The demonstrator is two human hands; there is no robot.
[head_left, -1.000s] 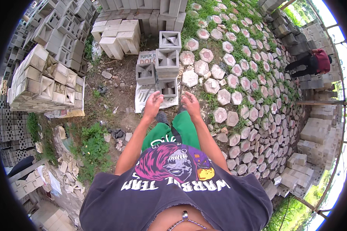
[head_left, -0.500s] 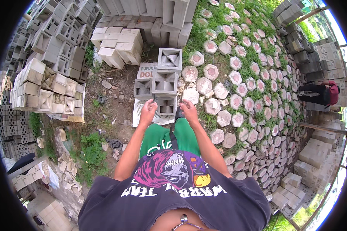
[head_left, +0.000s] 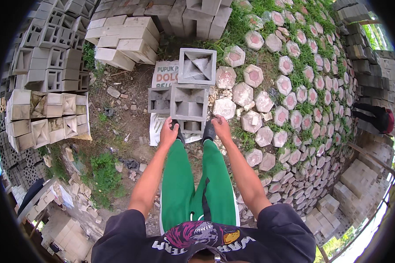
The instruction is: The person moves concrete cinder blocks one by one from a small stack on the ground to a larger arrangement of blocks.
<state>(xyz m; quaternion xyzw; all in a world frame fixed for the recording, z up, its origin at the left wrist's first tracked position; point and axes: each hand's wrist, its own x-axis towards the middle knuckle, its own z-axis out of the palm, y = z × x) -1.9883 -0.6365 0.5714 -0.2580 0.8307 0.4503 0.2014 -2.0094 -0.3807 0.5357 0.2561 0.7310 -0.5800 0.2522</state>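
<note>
Several grey concrete vent blocks stand before my feet on a printed white sack. The far block has a slanted inner face. A middle block stands higher than a left block and a near block, which it partly covers. My left hand is beside the middle block's near left corner, fingers loosely bent and apart. Across from it, my right hand hovers by the near right corner, fingers also apart. Neither hand holds anything; contact with the block is hard to judge.
Pale block stacks stand at far left and left. Hexagonal pavers lie on grass to the right. A person in a red top is at the far right. Weeds and rubble lie at left.
My body has bent forward and my view has come nearer to the blocks. Both hands have gone lower, toward the sides of the middle block. The blocks keep their arrangement.
</note>
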